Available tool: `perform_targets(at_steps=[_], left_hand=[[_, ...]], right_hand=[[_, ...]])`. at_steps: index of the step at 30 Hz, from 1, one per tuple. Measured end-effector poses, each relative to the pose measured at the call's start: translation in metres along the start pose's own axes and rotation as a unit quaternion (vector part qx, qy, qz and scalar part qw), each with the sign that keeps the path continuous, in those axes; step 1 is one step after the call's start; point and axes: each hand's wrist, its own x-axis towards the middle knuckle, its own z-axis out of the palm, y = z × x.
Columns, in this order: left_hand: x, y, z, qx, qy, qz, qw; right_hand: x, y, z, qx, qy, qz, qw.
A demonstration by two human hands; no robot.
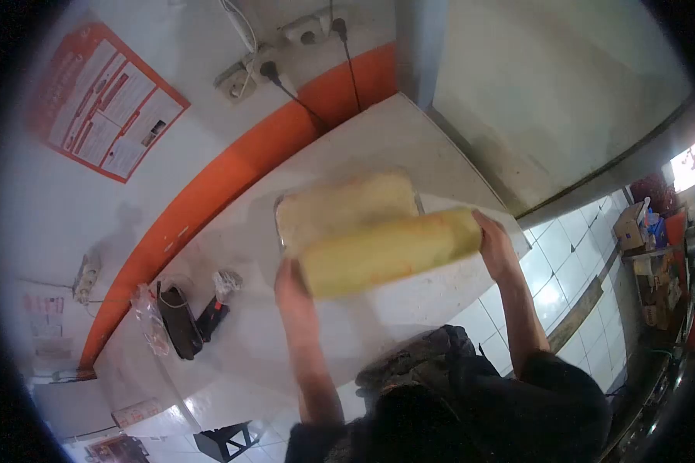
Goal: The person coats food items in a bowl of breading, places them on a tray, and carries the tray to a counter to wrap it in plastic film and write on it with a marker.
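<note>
Head camera: a long yellow block (pixel 394 251) is up between the person's two hands, over a white table (pixel 247 332). The left hand (pixel 291 282) grips one end and the right hand (pixel 496 245) grips the other. Most of the fingers are hidden, and the picture is blurry, so it is hard to tell if the block touches anything under it or what it is made of.

The block looks as if it could bend or crack in the middle, so holding it by both ends seems wise. It would help to lift the two ends the same amount, and to press with flat fingers, not pointy tips. Slow hands seem best, because a quick jerk could bump what is close by.

Just past the grip is a tray (pixel 277 212) with a thin rim, and a pale slab (pixel 347 202) lies in it. The block hides its near edge, so that side needs the most care.

To the left of the left hand, well apart from it, a black case (pixel 179 320) lies beside a clear plastic bag (pixel 150 316). Far past the grip, an orange band (pixel 247 154) runs along the wall. Past the right hand, beyond the table's edge, are white floor tiles (pixel 552 262).
</note>
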Motion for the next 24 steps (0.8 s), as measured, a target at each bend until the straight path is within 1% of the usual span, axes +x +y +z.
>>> perform_targets(at_steps=[1,2,4,5,6,7,8,9,10,11,12,13,14,15,16,18,19,20,21,22,23,24], left_hand=[[0.025,0.012,0.02,0.169,-0.043,0.092,0.98],[0.048,0.023,0.038,0.332,-0.083,0.179,0.922],[0.111,-0.003,0.026,0.365,-0.118,0.258,0.887],[0.136,-0.002,0.026,0.365,-0.115,0.252,0.889],[0.16,-0.002,0.028,0.182,-0.148,0.091,0.968],[0.177,-0.006,0.033,-0.016,-0.17,-0.076,0.982],[0.178,0.0,0.054,-0.017,-0.17,-0.086,0.982],[0.169,0.021,0.083,0.064,-0.102,-0.101,0.988],[0.17,0.031,0.102,0.144,-0.032,-0.112,0.983],[0.187,0.019,0.104,0.145,-0.031,-0.114,0.982],[0.21,-0.004,0.099,0.141,-0.076,-0.081,0.984],[0.229,-0.027,0.093,0.136,-0.121,-0.049,0.982],[0.246,-0.045,0.086,0.137,-0.121,-0.053,0.982],[0.262,-0.062,0.078,0.185,-0.135,-0.031,0.973],[0.273,-0.073,0.074,0.233,-0.15,-0.007,0.961],[0.281,-0.084,0.077,0.248,-0.134,0.002,0.959],[0.285,-0.092,0.075,0.264,-0.116,0.011,0.958],[0.291,-0.101,0.073,0.265,-0.116,0.01,0.957],[0.297,-0.109,0.072,0.296,-0.102,0.023,0.949],[0.304,-0.123,0.068,0.327,-0.087,0.036,0.94],[0.313,-0.143,0.061,0.326,-0.085,0.035,0.941],[0.324,-0.165,0.051,0.353,-0.103,0.095,0.925]], right_hand=[[0.028,0.001,0.004,0.002,-0.001,-0.003,1.0],[0.055,0.001,0.01,0.021,-0.011,-0.007,1.0],[0.092,-0.008,0.025,0.038,-0.021,-0.006,0.999],[0.103,-0.015,0.032,0.062,-0.021,-0.054,0.996],[0.114,-0.019,0.034,0.086,-0.018,-0.097,0.991],[0.139,-0.014,0.029,0.082,-0.012,-0.09,0.992],[0.172,-0.002,0.019,0.092,-0.007,-0.064,0.994],[0.192,0.004,0.011,0.102,-0.002,-0.039,0.994],[0.197,0.0,0.013,0.099,0.002,-0.035,0.994],[0.202,-0.007,0.025,0.05,-0.024,-0.037,0.998],[0.209,-0.011,0.035,0.001,-0.051,-0.039,0.998],[0.224,-0.006,0.038,0.001,-0.048,-0.036,0.998],[0.243,0.003,0.038,-0.032,-0.02,-0.041,0.998],[0.26,0.011,0.039,-0.064,0.007,-0.047,0.997],[0.273,0.016,0.04,-0.064,0.007,-0.046,0.997],[0.294,0.025,0.04,-0.146,0.049,-0.022,0.988],[0.303,0.029,0.04,-0.146,0.049,-0.02,0.988],[0.31,0.034,0.04,-0.175,0.075,-0.01,0.982],[0.316,0.039,0.038,-0.205,0.1,-0.001,0.974],[0.315,0.037,0.041,-0.206,0.1,0.0,0.974],[0.309,0.029,0.047,-0.315,0.137,-0.023,0.939],[0.302,0.02,0.056,-0.419,0.172,-0.045,0.89]])
